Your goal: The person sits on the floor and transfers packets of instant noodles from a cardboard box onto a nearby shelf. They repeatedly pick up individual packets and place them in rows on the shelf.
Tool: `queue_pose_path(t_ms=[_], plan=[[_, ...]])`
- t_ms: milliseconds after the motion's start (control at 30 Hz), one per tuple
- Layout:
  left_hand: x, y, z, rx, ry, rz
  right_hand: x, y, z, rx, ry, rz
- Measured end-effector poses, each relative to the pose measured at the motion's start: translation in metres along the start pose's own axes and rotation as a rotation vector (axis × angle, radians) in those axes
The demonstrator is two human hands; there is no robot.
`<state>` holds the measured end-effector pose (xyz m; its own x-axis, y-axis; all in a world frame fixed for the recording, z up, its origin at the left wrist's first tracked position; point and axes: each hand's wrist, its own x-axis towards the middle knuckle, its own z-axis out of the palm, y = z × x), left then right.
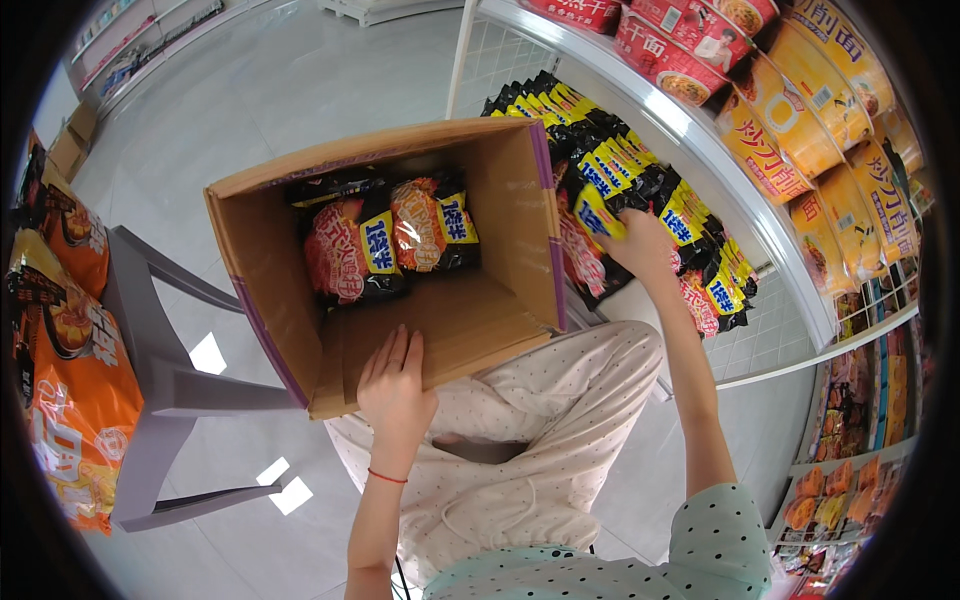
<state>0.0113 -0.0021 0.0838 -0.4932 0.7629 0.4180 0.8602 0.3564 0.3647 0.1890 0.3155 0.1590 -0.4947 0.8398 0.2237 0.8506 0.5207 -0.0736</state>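
Note:
An open cardboard box (442, 315) with purple edges leans over my lap, its mouth facing me. My left hand (397, 379) lies over the box's near edge, fingers flat against the inside of the wall. Inside the box are black instant-noodle packets (352, 255) with yellow and red print, at the far side. To the right of the box, my right hand (637, 244) grips a noodle packet (589, 259) by its yellow end; the packet is slightly blurred. It is beside rows of similar packets (611, 169) standing on the lower wire shelf.
Above the packets, a shelf with a white metal front edge (697, 142) bears red noodle tubs (675, 52) and yellow noodle tubs (795, 112). At left, a grey plastic stool (169, 390) holds large orange bags (82, 375). Lower right are more stocked shelves (840, 495).

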Motion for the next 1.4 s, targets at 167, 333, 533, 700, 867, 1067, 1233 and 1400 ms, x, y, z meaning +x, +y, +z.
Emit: queue_pose_path(t_ms=[167,333,533,700,867,1067,1233,1400], plan=[[-0.002,-0.002,0.002,-0.002,0.02,-0.029,-0.093,-0.019,-0.112,0.03,0.016,-0.012],[0.003,0.004,0.004,-0.016,0.015,-0.03,-0.175,0.041,-0.194,0.622,0.069,-0.024],[0.001,0.003,0.004,-0.005,0.027,-0.026,-0.191,-0.023,-0.148,1.459,0.467,0.119],[-0.001,-0.001,0.001,-0.142,0.002,-0.072,-0.148,-0.061,-0.108,1.37,-0.417,0.007],[-0.006,-0.002,0.002,-0.322,-0.086,-0.3,-0.115,-0.148,-0.024,1.656,-0.348,-0.014],[-0.001,-0.004,0.006,0.002,-0.028,0.007,-0.063,-0.199,0.044,1.643,0.001,0.085],[-0.002,-0.002,0.002,-0.003,-0.026,0.011,-0.021,-0.209,0.093,1.334,0.095,0.147],[-0.001,-0.001,0.001,-0.006,0.0,0.01,0.022,-0.204,0.119,1.308,0.035,0.254]])
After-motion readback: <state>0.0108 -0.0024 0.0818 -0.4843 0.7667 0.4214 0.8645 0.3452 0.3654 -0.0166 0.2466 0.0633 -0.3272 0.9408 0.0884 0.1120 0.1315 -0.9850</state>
